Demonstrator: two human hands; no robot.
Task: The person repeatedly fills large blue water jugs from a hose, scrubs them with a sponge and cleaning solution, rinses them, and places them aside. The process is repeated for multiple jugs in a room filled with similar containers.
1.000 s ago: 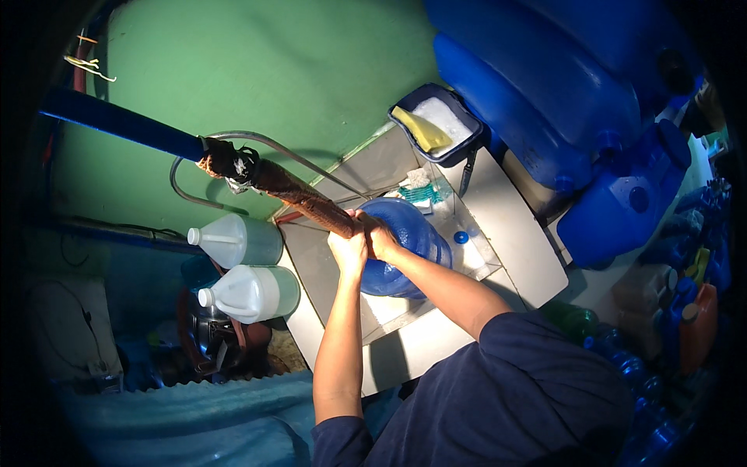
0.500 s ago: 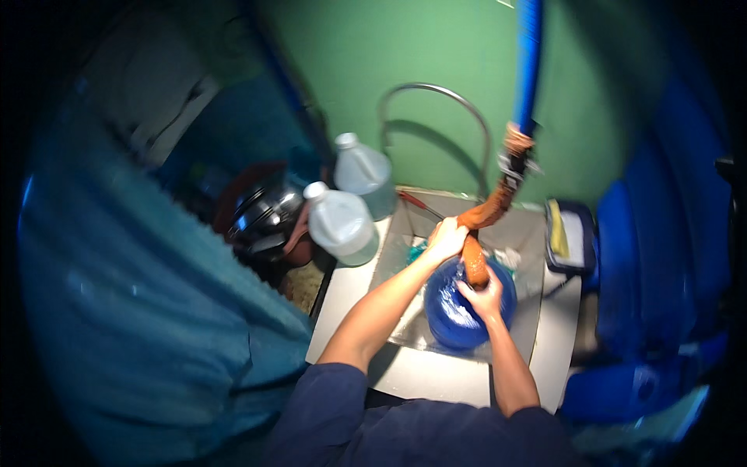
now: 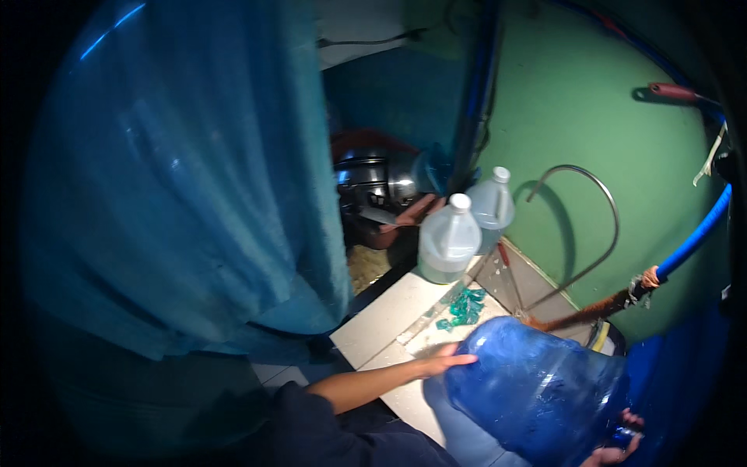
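A large translucent blue water jug [image 3: 537, 381] is held tilted on its side, across the front of the tiled sink counter [image 3: 381, 323]. My left hand [image 3: 442, 363] grips its left end, thumb on top and the other fingers mostly hidden. At the lower right, my right hand [image 3: 621, 445] is wrapped about the jug's narrow neck. Behind the jug, a blue hose [image 3: 695, 240] with an orange-brown end section [image 3: 583, 313] comes down into the sink, free of both hands. Crumpled green plastic [image 3: 464, 308] lies by the jug's left end.
Two clear white-capped jugs [image 3: 450, 247] stand at the counter's back left corner. A curved metal pipe [image 3: 611, 202] rises by the green wall. A red-handled tool [image 3: 506, 255] leans in the sink corner. A blue curtain [image 3: 218, 194] hangs left, beside a shiny dark pot [image 3: 369, 175].
Both hands have let go of the hose's orange end. The blue jug, upright in the sink before, is now lifted, tipped sideways and gripped at both ends. The view has swung left.
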